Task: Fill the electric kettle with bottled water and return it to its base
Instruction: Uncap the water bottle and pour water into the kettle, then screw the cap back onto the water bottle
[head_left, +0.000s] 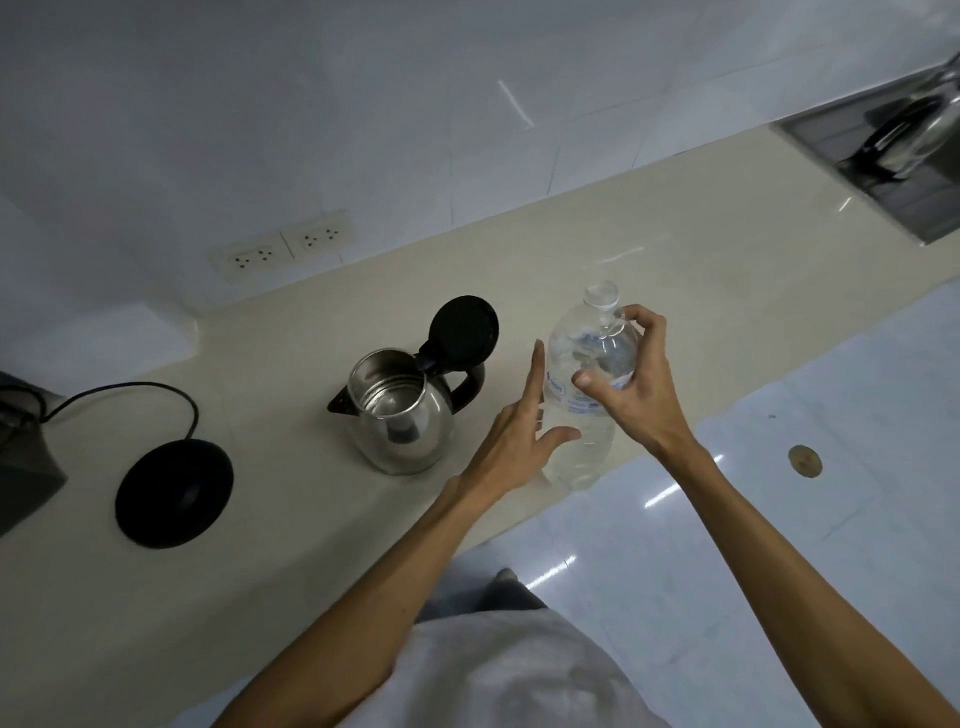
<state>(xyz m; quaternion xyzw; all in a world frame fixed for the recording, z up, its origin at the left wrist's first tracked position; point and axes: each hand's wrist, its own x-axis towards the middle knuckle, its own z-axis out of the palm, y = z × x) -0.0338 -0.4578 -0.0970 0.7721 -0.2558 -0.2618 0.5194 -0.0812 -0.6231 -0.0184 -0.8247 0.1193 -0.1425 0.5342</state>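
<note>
A steel electric kettle (402, 415) stands on the beige counter (270, 561) with its black lid (464, 328) flipped up and its inside bare. Its round black base (174, 492) lies apart to the left, with a cord running off it. A clear plastic water bottle (584, 379) with its cap on stands near the counter's front edge, right of the kettle. My right hand (631, 384) grips the bottle's shoulder from the right. My left hand (524, 436) is spread open against the bottle's left side, fingers apart, between kettle and bottle.
Two wall sockets (283, 248) sit on the white tiled wall behind the counter. A steel sink (898, 150) is at the far right. A dark appliance (21, 457) stands at the left edge. Shiny floor tiles (779, 519) lie below the counter edge.
</note>
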